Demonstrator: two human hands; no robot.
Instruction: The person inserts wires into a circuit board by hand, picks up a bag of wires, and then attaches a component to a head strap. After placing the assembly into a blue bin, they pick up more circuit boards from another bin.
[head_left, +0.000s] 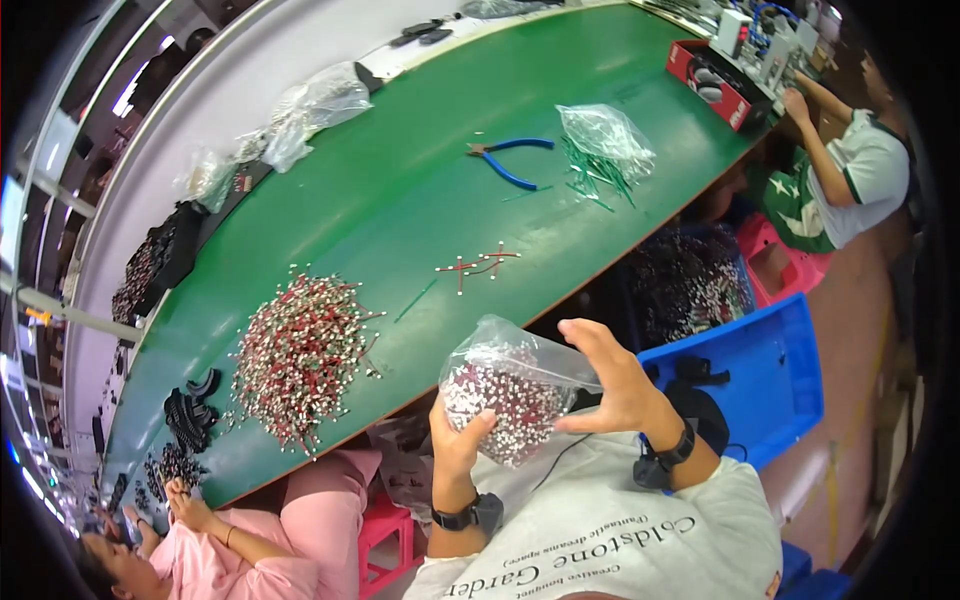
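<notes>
Head view: two hands [459, 447] [612, 385] hold one bag [505, 385].

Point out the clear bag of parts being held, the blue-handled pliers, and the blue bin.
clear bag of parts [505, 395], head view, on the bulging middle of the bag.
blue-handled pliers [512, 160], head view, between its handles' pivot end.
blue bin [790, 385], head view, on its inner wall.
</notes>
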